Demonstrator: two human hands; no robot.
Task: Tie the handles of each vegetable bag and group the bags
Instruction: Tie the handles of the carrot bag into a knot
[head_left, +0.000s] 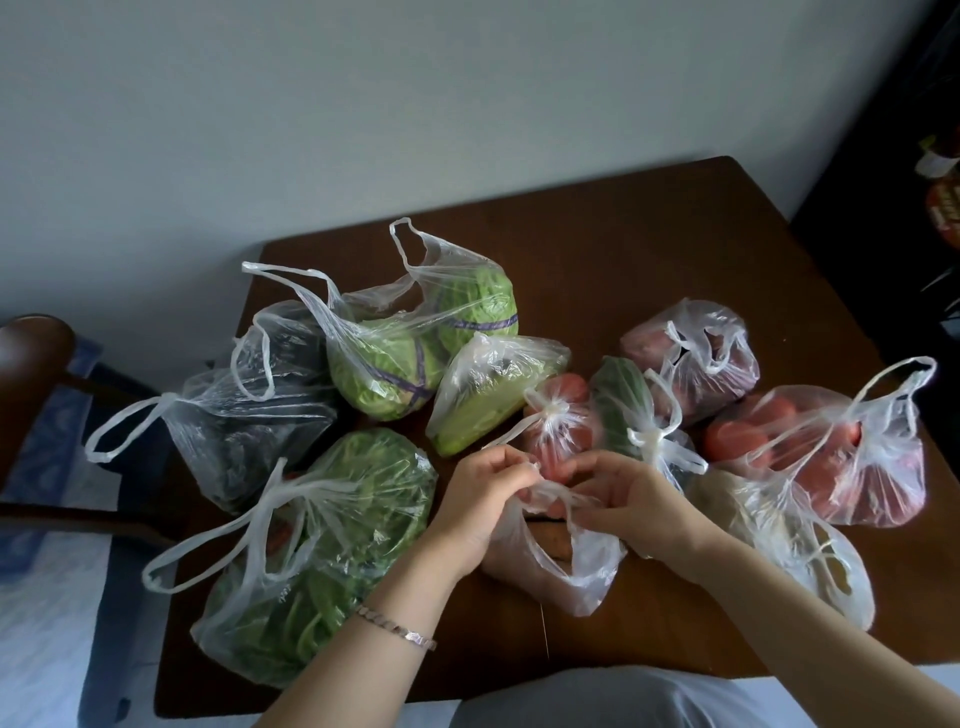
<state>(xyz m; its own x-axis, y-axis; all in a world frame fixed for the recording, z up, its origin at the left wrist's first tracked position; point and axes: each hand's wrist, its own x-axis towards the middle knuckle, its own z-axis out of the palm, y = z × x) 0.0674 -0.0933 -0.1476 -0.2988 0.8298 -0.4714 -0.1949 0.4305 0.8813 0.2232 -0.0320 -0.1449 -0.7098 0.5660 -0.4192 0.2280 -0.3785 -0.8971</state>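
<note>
Bags of vegetables lie spread over a dark brown desk (623, 249) that stands against a pale wall. Near the front edge, at the middle, both hands work on one clear bag (566, 571) holding something orange-brown that I cannot make out. The left hand (483, 499), with a metal bracelet (397, 631) on its wrist, has its fingers curled round one thin handle. The right hand (631, 501) pinches the other handle, and the two hands are close together just above the bag's mouth. Whether a knot has formed between them cannot be told. Left of this bag lies a big bag of leafy greens (322, 545) with its handles drawn together in long loops, and behind that a bag of dark vegetables (249, 415), knotted at its left side. Further back sits a cabbage bag (431, 332), its handles loose and apart, with a bag of pale green produce (483, 400) just beside it. Just behind the hands are a small knotted bag of tomatoes (563, 431) and a knotted cucumber bag (621, 405), touching each other. On the right lie a bag of reddish vegetables (696, 364), a larger tomato bag (841, 467) with one handle raised, and a pale bag (800, 545) by the right forearm
</note>
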